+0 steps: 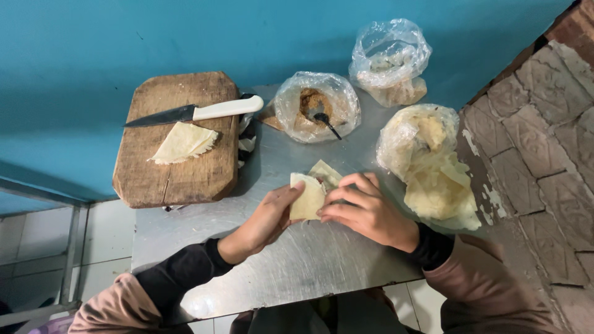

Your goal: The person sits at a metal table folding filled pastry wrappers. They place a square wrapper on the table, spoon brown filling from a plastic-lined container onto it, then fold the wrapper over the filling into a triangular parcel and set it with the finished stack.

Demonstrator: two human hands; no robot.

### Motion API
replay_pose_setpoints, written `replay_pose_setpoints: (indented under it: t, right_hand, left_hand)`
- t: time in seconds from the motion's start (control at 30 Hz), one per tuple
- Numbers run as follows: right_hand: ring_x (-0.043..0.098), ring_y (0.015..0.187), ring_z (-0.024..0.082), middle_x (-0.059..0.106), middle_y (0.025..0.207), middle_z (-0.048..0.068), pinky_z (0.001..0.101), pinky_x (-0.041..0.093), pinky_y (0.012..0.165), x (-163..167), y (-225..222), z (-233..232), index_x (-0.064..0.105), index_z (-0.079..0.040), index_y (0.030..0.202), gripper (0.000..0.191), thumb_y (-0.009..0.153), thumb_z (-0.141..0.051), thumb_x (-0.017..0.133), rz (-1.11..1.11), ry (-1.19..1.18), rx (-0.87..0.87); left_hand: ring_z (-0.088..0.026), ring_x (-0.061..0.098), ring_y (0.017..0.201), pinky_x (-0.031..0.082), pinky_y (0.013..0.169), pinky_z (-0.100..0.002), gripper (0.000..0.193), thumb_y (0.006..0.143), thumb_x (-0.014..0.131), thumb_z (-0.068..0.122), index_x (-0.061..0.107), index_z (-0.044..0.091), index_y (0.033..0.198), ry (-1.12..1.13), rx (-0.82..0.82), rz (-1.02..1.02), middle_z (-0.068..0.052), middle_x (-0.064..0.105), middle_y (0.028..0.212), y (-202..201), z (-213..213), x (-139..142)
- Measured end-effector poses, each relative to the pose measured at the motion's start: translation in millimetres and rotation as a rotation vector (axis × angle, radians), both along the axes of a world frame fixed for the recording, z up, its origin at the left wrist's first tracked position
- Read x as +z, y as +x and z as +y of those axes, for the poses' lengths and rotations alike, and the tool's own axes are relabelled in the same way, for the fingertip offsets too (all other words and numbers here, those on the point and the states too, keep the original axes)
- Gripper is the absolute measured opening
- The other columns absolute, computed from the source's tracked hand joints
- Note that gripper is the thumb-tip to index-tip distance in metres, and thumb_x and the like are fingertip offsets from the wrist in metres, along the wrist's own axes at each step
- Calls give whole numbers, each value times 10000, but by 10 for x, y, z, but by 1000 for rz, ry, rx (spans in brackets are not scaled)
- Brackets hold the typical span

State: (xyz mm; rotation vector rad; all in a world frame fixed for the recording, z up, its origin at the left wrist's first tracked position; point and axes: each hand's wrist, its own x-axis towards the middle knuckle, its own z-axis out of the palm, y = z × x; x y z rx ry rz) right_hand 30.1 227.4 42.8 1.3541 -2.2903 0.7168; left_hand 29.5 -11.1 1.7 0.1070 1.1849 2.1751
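On the wooden board point(176, 142) at my left lie a white-handled knife point(195, 112) and a folded wrapper point(184, 143). My left hand point(267, 219) pinches the pastry sheet point(309, 195) on the metal table point(309, 260); my right hand point(365, 210) presses its fold with curled fingers. Filling bags point(317, 106) sit beyond.
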Motion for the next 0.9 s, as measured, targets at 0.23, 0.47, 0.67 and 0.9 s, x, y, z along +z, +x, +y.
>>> replay_pose_setpoints:
  t: [0.23, 0.47, 0.67, 0.9]
  right_hand:
    - [645, 901, 202, 719, 947, 9, 326, 493, 804, -81, -92, -8, 723, -81, 945, 122, 845, -80, 793, -288, -175, 1]
    - [696, 878, 188, 748, 938, 35, 297, 549, 764, -110, -45, 10, 744, -41, 944, 82, 883, -87, 774, -461, -265, -31]
    - [704, 933, 192, 758, 1003, 55, 303, 557, 814, -85, -46, 23, 751, -33, 1018, 122, 902, -70, 765, -458, -319, -4]
    - [692, 894, 189, 758, 1031, 61, 307, 553, 769, -109, -3, 11, 727, -40, 1048, 260, 816, -55, 843, -296, -371, -37]
  left_hand:
    - [-111, 650, 1065, 560, 891, -286, 602, 889, 753, 232, 465, -3, 1363, -262, -35, 235, -68, 661, 1203, 16, 14, -38]
    - [-74, 625, 962, 520, 798, -258, 485, 929, 787, 142, 634, -66, 1340, -321, -7, 331, -60, 717, 1128, 58, 25, -58]
    - [-94, 683, 1038, 546, 902, -243, 530, 947, 717, 89, 521, -52, 1419, -26, 33, 237, -68, 725, 1166, 34, 20, -62]
    - [-161, 695, 1043, 545, 938, -286, 467, 952, 711, 93, 469, -14, 1337, 126, 155, 67, -140, 710, 1121, 3, -3, -171]
